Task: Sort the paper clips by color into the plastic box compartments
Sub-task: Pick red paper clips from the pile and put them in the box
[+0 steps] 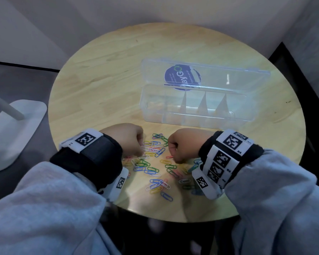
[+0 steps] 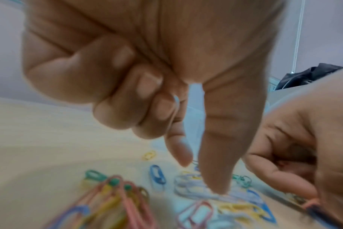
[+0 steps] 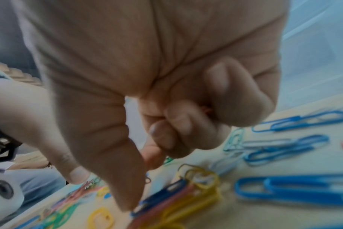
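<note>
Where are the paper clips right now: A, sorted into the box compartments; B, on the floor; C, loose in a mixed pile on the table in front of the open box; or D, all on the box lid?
C: the paper clips lie mixed by color on the round table, nearer the person than the open plastic box, whose compartments look empty.

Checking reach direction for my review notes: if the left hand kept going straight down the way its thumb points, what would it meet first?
Most likely the white paper clips lying on the table; the left hand has its thumb tip just above or touching them, though blur hides the gap.
</note>
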A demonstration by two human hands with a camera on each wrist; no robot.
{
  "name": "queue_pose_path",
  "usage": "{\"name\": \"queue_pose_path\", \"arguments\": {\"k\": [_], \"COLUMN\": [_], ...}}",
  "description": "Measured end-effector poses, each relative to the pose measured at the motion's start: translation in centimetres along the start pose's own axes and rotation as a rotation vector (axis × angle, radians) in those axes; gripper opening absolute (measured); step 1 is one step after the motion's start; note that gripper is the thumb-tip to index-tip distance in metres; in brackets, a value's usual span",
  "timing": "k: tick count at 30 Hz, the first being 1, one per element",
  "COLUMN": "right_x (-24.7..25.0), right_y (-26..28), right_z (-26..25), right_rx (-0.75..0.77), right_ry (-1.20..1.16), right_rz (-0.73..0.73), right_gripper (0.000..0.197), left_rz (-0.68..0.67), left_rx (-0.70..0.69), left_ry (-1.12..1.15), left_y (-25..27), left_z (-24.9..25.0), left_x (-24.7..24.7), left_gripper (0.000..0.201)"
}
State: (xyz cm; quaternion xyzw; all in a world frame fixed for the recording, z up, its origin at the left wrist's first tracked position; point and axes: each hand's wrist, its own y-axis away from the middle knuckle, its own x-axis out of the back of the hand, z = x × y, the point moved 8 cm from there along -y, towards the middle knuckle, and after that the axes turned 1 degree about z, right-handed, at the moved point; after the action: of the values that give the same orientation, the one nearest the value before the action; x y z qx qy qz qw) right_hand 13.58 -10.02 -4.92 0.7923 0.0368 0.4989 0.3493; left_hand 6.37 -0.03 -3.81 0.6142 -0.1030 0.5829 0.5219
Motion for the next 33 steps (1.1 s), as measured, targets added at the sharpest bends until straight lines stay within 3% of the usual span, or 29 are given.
{"name": "queue_pose_path", "arguments": {"k": [8, 15, 18, 23, 26, 29, 33], "right_x": [2.4, 1.7, 1.0, 0.8, 0.8, 0.7, 0.5], "right_y": [1.1, 0.9, 0.9, 1.8, 2.5, 3.2, 3.7], "right_z": [1.8, 3.0, 3.4, 4.0, 4.0, 3.6, 3.1], "right_rx": [-0.010, 0.016, -0.004, -0.069, -0.088, -0.102, -0.123], "right_ry": [-0.331, -0.735, -0.918, -1.113, -1.243, -1.309, -1.162], "right_rz": [0.082, 0.055, 0.029, 0.054, 0.071, 0.067, 0.103], "right_gripper": [0.021, 0.024, 0.032, 0.033, 0.032, 0.033, 0.026], "left_rz": [-0.051, -0.096, -0.112, -0.042, -0.058, -0.074, -0.105], "left_rx": [-0.004, 0.013, -0.017, -0.014, 0.001, 0.062, 0.146], "left_ry": [-0.047, 0.024, 0.236, 0.836, 1.087, 1.184, 1.196], "left_y": [-0.1, 0.0, 0.3, 1.4, 2.3, 2.9, 3.2], "left_z": [0.2, 0.0, -0.2, -1.6, -2.3, -3.3, -4.2], "left_x": [-0.7, -1.1, 0.0, 2.6, 2.9, 2.1, 1.4], "left_gripper": [0.017, 0.008, 0.013, 0.037, 0.035, 0.033, 0.026]}}
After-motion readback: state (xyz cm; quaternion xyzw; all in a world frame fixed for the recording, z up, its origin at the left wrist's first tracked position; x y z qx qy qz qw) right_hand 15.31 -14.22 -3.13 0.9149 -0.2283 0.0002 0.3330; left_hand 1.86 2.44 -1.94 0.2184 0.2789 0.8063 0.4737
